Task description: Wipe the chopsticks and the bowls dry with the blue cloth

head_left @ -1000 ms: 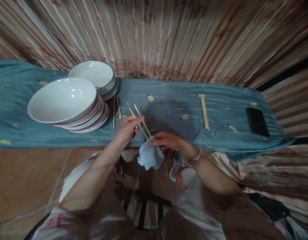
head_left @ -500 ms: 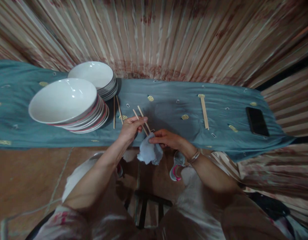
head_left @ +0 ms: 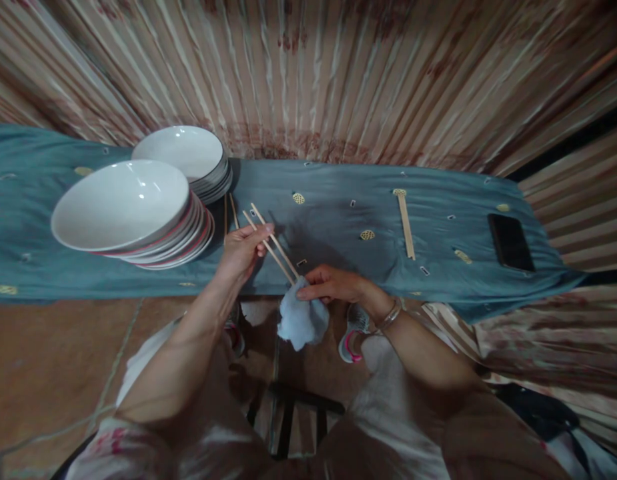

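Head: right hand (head_left: 333, 284) gripping cloth (head_left: 302, 321) over ends of 2 chopsticks (head_left: 283, 253); left hand (head_left: 241, 251), at 11 o'clock, pinching them; hard tugging risking slip.

The cloth (head_left: 302, 319) is pale blue, the chopsticks (head_left: 283, 253) light tan. Yellow motifs dot the teal tabletop cover (head_left: 333, 183). Left, the near white bowls (head_left: 125, 207) carry red bands, the far bowls (head_left: 183, 155) dark rims; right, the phone (head_left: 511, 242) is black.
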Motion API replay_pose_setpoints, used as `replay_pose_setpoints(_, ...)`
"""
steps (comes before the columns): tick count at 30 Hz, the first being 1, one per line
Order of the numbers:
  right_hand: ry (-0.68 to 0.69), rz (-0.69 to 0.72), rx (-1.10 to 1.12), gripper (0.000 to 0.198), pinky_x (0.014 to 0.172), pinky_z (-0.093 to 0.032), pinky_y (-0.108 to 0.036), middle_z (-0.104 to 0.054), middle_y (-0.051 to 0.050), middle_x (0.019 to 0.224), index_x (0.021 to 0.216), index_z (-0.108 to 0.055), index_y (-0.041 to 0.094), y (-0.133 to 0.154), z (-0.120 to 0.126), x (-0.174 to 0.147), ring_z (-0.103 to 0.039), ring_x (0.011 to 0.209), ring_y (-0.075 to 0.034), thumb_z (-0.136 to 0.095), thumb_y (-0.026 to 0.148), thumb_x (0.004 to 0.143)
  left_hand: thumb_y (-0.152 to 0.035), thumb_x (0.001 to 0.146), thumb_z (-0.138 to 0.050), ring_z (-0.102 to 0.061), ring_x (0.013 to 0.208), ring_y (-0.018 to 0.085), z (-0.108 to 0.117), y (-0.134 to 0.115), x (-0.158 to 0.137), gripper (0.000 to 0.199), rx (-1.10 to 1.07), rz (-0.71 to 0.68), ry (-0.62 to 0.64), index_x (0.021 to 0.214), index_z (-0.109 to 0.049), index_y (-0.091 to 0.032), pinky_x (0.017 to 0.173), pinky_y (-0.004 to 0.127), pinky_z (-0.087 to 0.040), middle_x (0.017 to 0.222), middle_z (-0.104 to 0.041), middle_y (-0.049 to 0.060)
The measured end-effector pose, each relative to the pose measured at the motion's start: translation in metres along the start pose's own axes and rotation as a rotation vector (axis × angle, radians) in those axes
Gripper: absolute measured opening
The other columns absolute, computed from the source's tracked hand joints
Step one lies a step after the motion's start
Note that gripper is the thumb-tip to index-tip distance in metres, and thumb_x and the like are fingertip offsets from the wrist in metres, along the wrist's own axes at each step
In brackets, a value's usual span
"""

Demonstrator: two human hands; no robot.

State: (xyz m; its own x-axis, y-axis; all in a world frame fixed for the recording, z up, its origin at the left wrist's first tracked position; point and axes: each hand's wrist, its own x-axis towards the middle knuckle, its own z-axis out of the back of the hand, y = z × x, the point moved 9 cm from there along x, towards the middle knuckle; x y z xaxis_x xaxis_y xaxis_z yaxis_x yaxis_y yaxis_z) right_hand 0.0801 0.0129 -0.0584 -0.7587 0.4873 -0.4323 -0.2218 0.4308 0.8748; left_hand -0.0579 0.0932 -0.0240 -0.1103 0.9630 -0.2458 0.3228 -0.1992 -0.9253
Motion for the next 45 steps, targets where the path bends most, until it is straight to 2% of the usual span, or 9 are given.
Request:
replay_pose_setpoints(6, -0.026, 0.001, 0.009, 0.041, 0.046, -0.025, -0.019, -0.056, 0.005, 0.058, 0.079, -0.069, 0.011, -0.001, 0.006, 0.0, -0.039, 0.05, -0.004, -0.076, 0.05, 0.069, -0.029, 0.049, -0.087, -0.034, 0.039, 0.002, -0.015, 0.023, -0.005, 0.026, 0.031, 0.088, 0.094, 0.059, -0.068, -0.013, 0.038, 0.018, -0.023, 0.047, -0.051, -0.005)
replay_pose_setpoints(10, -0.097, 0.026, 0.001, 0.043, 0.044, -0.02, -0.02, -0.046, 0.009, 0.051, 0.078, -0.067, 0.012, 0.003, 0.016, 0.002, -0.031, 0.045, -0.003, -0.076, 0.053, 0.067, -0.033, 0.05, -0.088, -0.035, 0.038, 0.002, -0.028, 0.036, -0.013, 0.03, 0.047, 0.132, 0.186, 0.058, -0.067, -0.014, 0.038, 0.019, -0.023, 0.049, -0.053, -0.004)
replay_pose_setpoints(13, -0.157, 0.053, -0.001, 0.042, 0.042, -0.019, -0.021, -0.041, 0.01, 0.048, 0.073, -0.063, 0.013, 0.004, 0.024, 0.004, -0.029, 0.043, -0.003, -0.075, 0.053, 0.069, -0.034, 0.051, -0.087, -0.038, 0.04, 0.003, -0.038, 0.04, -0.02, 0.029, 0.049, 0.154, 0.266, 0.061, -0.069, -0.014, 0.039, 0.019, -0.025, 0.053, -0.056, -0.003)
replay_pose_setpoints(18, -0.212, 0.085, 0.014, 0.037, 0.041, -0.02, -0.021, -0.042, 0.01, 0.048, 0.071, -0.06, 0.015, 0.004, 0.032, 0.007, -0.029, 0.042, -0.003, -0.072, 0.05, 0.075, -0.033, 0.058, -0.084, -0.042, 0.045, 0.004, -0.045, 0.043, -0.024, 0.024, 0.043, 0.174, 0.337, 0.067, -0.073, -0.014, 0.041, 0.02, -0.029, 0.059, -0.063, 0.0)
replay_pose_setpoints(23, -0.173, 0.086, 0.013, 0.039, 0.042, -0.021, -0.021, -0.044, 0.01, 0.05, 0.079, -0.065, 0.013, 0.007, 0.027, 0.004, -0.03, 0.043, -0.003, -0.074, 0.051, 0.071, -0.03, 0.058, -0.084, -0.041, 0.044, 0.004, -0.039, 0.037, -0.02, 0.021, 0.03, 0.16, 0.298, 0.065, -0.072, -0.013, 0.04, 0.019, -0.029, 0.055, -0.059, -0.002)
replay_pose_setpoints(34, -0.058, 0.004, 0.006, 0.045, 0.046, -0.026, -0.019, -0.061, 0.004, 0.062, 0.086, -0.07, 0.011, -0.003, 0.016, -0.003, -0.044, 0.051, -0.005, -0.077, 0.052, 0.069, -0.021, 0.062, -0.081, -0.039, 0.042, 0.002, -0.019, 0.011, -0.005, 0.015, -0.028, 0.098, 0.196, 0.066, -0.072, -0.01, 0.039, 0.014, -0.029, 0.052, -0.054, -0.002)
replay_pose_setpoints(39, -0.045, 0.003, -0.013, 0.043, 0.047, -0.028, -0.018, -0.06, 0.005, 0.06, 0.083, -0.071, 0.012, -0.004, 0.015, -0.006, -0.044, 0.051, -0.004, -0.077, 0.052, 0.069, -0.017, 0.061, -0.081, -0.04, 0.042, 0.002, -0.012, 0.002, -0.001, 0.013, -0.039, 0.077, 0.148, 0.064, -0.071, -0.01, 0.04, 0.014, -0.03, 0.054, -0.056, -0.001)
replay_pose_setpoints(45, -0.032, -0.006, -0.015, 0.047, 0.048, -0.03, -0.019, -0.061, 0.004, 0.06, 0.083, -0.071, 0.012, -0.005, 0.015, -0.007, -0.046, 0.051, -0.005, -0.076, 0.056, 0.068, -0.02, 0.058, -0.082, -0.038, 0.042, 0.002, -0.008, 0.003, 0.003, 0.016, -0.031, 0.045, 0.092, 0.06, -0.069, -0.011, 0.039, 0.015, -0.029, 0.051, -0.055, -0.002)
